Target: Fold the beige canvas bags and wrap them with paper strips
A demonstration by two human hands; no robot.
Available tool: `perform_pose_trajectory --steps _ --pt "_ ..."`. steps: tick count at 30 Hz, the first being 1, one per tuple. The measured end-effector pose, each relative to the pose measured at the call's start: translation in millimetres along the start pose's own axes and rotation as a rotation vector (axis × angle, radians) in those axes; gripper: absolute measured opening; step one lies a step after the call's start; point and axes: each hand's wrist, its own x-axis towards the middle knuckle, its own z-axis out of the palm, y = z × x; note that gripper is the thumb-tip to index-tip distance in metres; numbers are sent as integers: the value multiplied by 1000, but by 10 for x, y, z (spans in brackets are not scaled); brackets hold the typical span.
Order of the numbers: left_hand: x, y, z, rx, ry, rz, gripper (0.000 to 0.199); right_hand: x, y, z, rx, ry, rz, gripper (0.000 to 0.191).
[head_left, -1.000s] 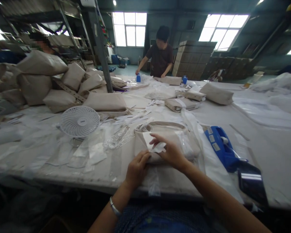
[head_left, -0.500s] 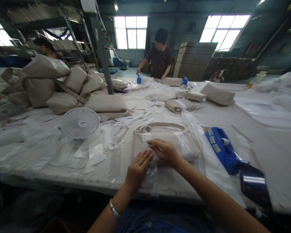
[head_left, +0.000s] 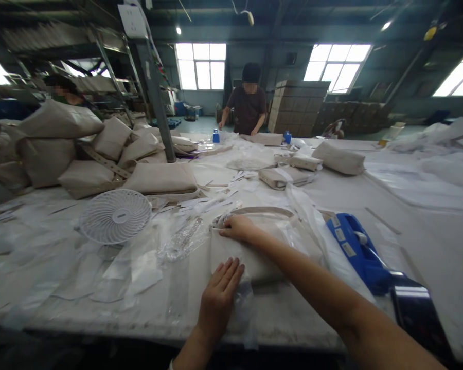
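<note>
A folded beige bag (head_left: 250, 257) lies flat on the table in front of me, with clear plastic film and tape over parts of it. My left hand (head_left: 220, 293) rests on its near left edge, open, fingers stretched out flat. Across the bag, my right hand (head_left: 239, 228) is at the far left corner, with its fingers bent down over the edge beside the coiled strap; the fingertips are partly hidden. The rest of the strap (head_left: 262, 209) curves along the bag's far side. Clear tape (head_left: 245, 308) hangs toward the table's front edge.
A blue tape dispenser (head_left: 353, 246) stands on the right, with a dark phone-like object (head_left: 419, 308) by it. On the left are a white fan (head_left: 118, 216) and crinkled plastic (head_left: 181, 239). Beige bags (head_left: 48, 159) pile up behind. A co-worker (head_left: 250, 105) stands across the table.
My right hand has moved from the bag's middle to its far left corner, by the coiled strap. My left hand stays on the near left edge. The view has tilted up slightly.
</note>
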Motion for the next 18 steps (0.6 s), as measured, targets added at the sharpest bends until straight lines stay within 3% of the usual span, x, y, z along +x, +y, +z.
perform_pose_trajectory --steps 5,11,14,18 --pt "-7 4 2 -9 -22 7 69 -86 -58 36 -8 79 97 46" --pt "-6 12 -55 -52 -71 -2 70 -52 -183 12 45 144 155 34" --pt "-13 1 -58 -73 -104 4 69 -200 -183 19 105 172 27 29" --pt "-25 -23 -54 -91 -131 18 65 -855 10 173 256 335 -262 40"
